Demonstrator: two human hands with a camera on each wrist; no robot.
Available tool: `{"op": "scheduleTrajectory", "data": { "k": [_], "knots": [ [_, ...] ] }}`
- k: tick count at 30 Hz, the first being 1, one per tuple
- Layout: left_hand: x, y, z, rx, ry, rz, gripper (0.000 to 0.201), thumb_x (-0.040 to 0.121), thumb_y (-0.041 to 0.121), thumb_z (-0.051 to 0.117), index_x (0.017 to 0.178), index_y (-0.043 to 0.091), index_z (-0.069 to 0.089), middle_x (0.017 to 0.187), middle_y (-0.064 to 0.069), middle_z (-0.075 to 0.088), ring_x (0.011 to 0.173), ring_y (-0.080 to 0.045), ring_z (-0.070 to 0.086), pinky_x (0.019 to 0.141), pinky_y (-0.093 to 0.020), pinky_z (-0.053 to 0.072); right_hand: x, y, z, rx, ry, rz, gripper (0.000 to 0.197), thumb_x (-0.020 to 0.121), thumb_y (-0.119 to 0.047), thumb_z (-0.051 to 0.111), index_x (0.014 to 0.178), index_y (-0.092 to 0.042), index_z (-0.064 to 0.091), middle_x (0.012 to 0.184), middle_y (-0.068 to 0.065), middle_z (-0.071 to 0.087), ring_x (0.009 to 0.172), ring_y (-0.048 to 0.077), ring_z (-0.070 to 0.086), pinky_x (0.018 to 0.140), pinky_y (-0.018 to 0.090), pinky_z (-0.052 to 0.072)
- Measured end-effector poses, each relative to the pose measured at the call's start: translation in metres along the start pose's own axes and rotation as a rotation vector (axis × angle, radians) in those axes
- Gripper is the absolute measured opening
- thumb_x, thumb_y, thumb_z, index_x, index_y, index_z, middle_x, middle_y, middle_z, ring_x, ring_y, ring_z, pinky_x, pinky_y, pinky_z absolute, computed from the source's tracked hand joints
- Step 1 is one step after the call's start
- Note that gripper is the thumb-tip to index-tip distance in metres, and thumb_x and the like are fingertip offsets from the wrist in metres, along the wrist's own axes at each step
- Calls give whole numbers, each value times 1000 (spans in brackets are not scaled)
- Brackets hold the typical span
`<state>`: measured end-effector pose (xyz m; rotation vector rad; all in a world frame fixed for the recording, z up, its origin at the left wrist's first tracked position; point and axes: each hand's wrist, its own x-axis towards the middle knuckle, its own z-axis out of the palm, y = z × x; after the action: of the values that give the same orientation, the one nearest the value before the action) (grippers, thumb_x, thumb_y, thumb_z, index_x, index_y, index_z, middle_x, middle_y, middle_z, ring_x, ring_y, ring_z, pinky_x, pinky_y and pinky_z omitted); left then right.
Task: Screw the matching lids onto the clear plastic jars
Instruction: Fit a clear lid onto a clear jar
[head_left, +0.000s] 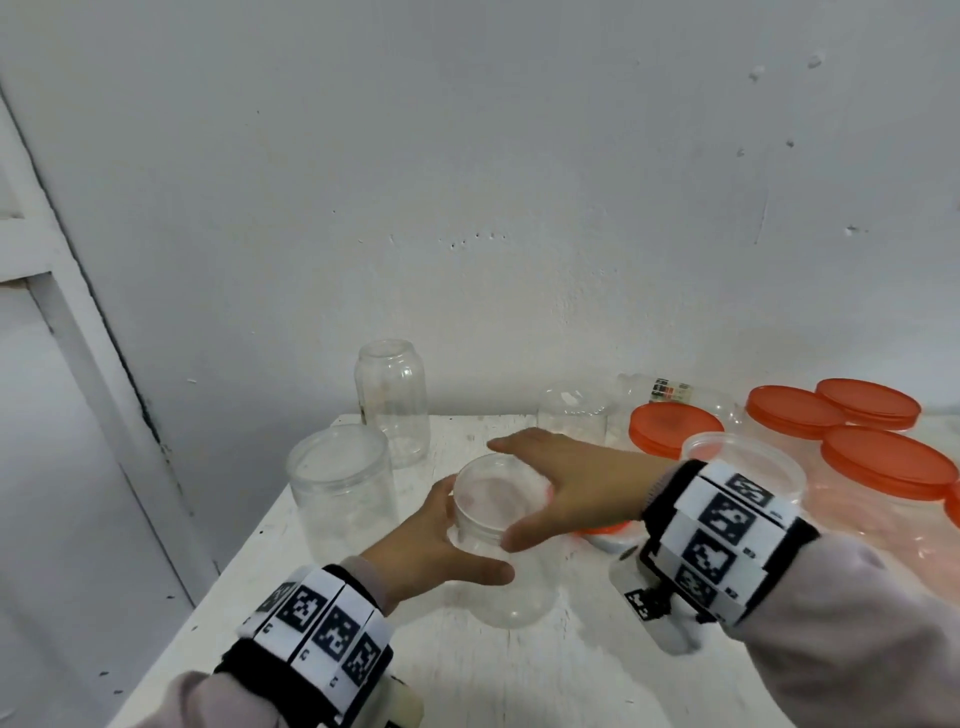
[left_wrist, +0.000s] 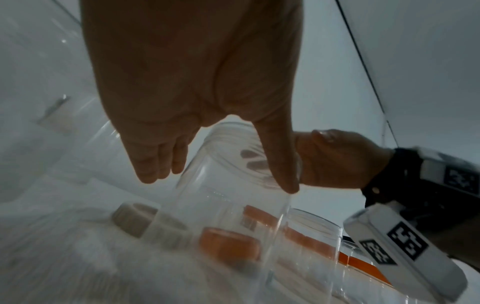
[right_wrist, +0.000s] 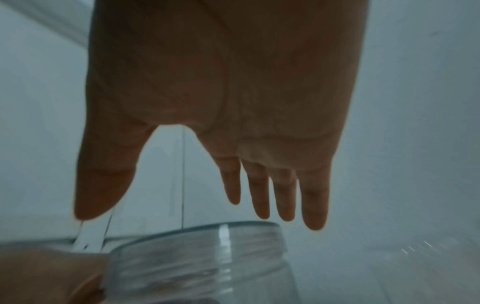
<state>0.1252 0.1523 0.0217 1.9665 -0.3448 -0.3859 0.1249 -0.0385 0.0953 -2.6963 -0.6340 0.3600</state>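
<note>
A clear plastic jar (head_left: 498, 525) with an open threaded mouth stands at the middle of the white table (head_left: 519, 675). My left hand (head_left: 475, 530) grips it from the left, with the thumb across its near side. My right hand (head_left: 504, 493) hovers over the mouth with straight fingers and holds nothing. The right wrist view shows the right hand (right_wrist: 187, 216) just above the jar's rim (right_wrist: 207, 232), with no lid on it. In the left wrist view my left hand (left_wrist: 218, 183) clasps the jar (left_wrist: 233, 205).
Two open clear jars (head_left: 340, 483) (head_left: 392, 400) stand at the left, near the table's left edge. Another jar (head_left: 571, 410) and a lying bottle (head_left: 670, 389) are at the back wall. Several orange lids (head_left: 888, 462) cluster at the right. A small orange lid (head_left: 602, 530) lies under my right wrist.
</note>
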Motion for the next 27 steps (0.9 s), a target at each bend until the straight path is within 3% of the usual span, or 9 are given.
{"op": "scheduleTrajectory", "data": {
  "k": [3, 7, 13, 15, 18, 19, 21, 23, 27],
  "knots": [
    [1, -6, 3, -27, -10, 39, 65, 70, 12, 83, 112, 43, 45, 105, 32, 62, 99, 17, 54, 70, -1, 43, 12, -15, -6, -151, -105, 34, 98, 75, -51, 74, 151, -36, 14, 152, -10, 24, 139, 16, 23, 111, 43, 30],
    [4, -12, 3, -78, 52, 3, 83, 65, 21, 87, 128, 39, 37, 127, 18, 51, 120, -3, 47, 79, -11, 43, 23, -24, -15, -237, -191, 79, 96, 71, -48, 77, 148, -41, 20, 143, -9, 32, 132, 19, 37, 104, 43, 40],
    [6, -15, 4, -77, 63, 5, 85, 63, 25, 88, 127, 42, 34, 124, 23, 48, 114, 0, 46, 71, -7, 43, 30, -29, -20, -342, -228, 144, 95, 61, -64, 76, 142, -46, 29, 124, -13, 36, 120, 18, 46, 95, 45, 46],
    [6, -16, 4, -89, 61, 2, 86, 63, 26, 88, 129, 40, 34, 126, 21, 48, 118, -3, 45, 75, -8, 43, 31, -29, -17, -352, -203, 180, 95, 59, -74, 70, 140, -41, 32, 119, -11, 37, 96, 14, 55, 89, 42, 49],
    [7, -17, 4, -98, 50, 2, 85, 63, 26, 88, 130, 38, 36, 126, 21, 49, 122, -5, 44, 80, -10, 41, 29, -29, -9, -352, -154, 233, 102, 59, -85, 58, 142, -33, 31, 127, -4, 36, 64, 7, 45, 75, 35, 48],
    [7, -18, 4, -96, 49, 2, 85, 63, 27, 88, 129, 38, 37, 126, 21, 49, 122, -6, 44, 81, -11, 41, 29, -28, -8, -353, -153, 242, 105, 59, -86, 57, 144, -32, 28, 135, -3, 34, 70, 8, 49, 78, 36, 48],
    [8, -18, 3, -81, 52, -1, 86, 62, 28, 88, 129, 38, 35, 126, 21, 48, 123, -8, 44, 88, -16, 43, 29, -25, -8, -342, -180, 233, 114, 57, -85, 59, 149, -37, 14, 147, -4, 24, 110, 17, 53, 95, 42, 44],
    [9, -19, 3, -68, 56, -5, 88, 62, 28, 89, 131, 37, 34, 129, 17, 47, 124, -10, 44, 98, -25, 43, 28, -26, -14, -302, -220, 189, 115, 58, -77, 69, 148, -45, 5, 150, -11, 20, 135, 20, 34, 105, 48, 37],
    [9, -19, 4, -66, 51, -4, 90, 61, 30, 88, 130, 40, 32, 129, 17, 47, 123, -11, 44, 96, -24, 42, 27, -29, -17, -297, -238, 150, 96, 68, -64, 72, 146, -48, 18, 142, -10, 32, 129, 19, 40, 101, 45, 42]
  ]
}}
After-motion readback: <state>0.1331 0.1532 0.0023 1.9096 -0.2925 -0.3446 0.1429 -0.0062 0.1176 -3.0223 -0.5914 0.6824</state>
